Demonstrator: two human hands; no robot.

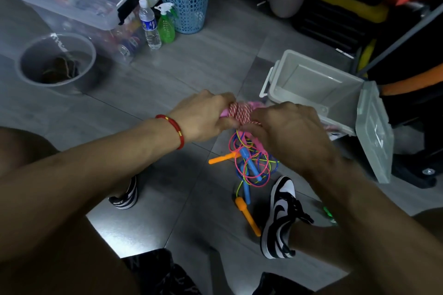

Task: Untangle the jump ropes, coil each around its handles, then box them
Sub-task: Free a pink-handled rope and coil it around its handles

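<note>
While both hands, left (203,115) and right (285,127), are gripping the red-and-white coiled rope (240,112), the grey box (311,84) is lying open beside them.

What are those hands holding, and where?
Both hands, left hand and right hand, grip the red-and-white rope bundle, one at each end of its pink handles.

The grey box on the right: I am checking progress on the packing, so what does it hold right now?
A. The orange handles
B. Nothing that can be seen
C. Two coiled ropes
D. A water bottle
B: the grey box stands open with a bare interior, the red-and-white rope is held in both hands, and the tangled ropes lie on the floor.
</note>
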